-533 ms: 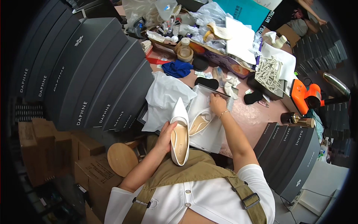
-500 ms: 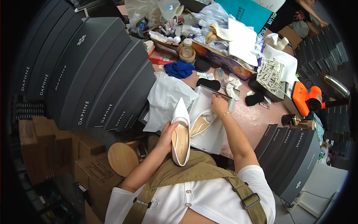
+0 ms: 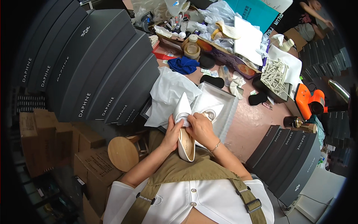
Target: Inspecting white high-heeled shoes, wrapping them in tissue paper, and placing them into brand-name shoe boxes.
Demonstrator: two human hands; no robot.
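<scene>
A white pointed pump (image 3: 183,105) with a tan insole is held toe-up over my lap. My left hand (image 3: 172,134) is closed around its left side. My right hand (image 3: 201,128) pinches a crumpled wad of white paper (image 3: 182,118) at the mouth of the shoe's toe. Just beyond, a grey shoe box (image 3: 225,108) lined with white tissue sits open on the table. The other white shoe (image 3: 210,114) rests in it, partly hidden by my right hand. Loose white tissue paper (image 3: 169,93) spreads over the box's left side.
Dark shoe boxes (image 3: 100,67) are stacked at left, and more boxes (image 3: 289,160) at right. A box of white sticks (image 3: 275,76), an orange tool (image 3: 311,100), a blue cloth (image 3: 183,65) and black pads (image 3: 212,81) lie about the table. Another person (image 3: 304,15) is at far right.
My right hand has come back from the box to the shoe in my left hand, bringing white paper to its opening. The view has shifted slightly.
</scene>
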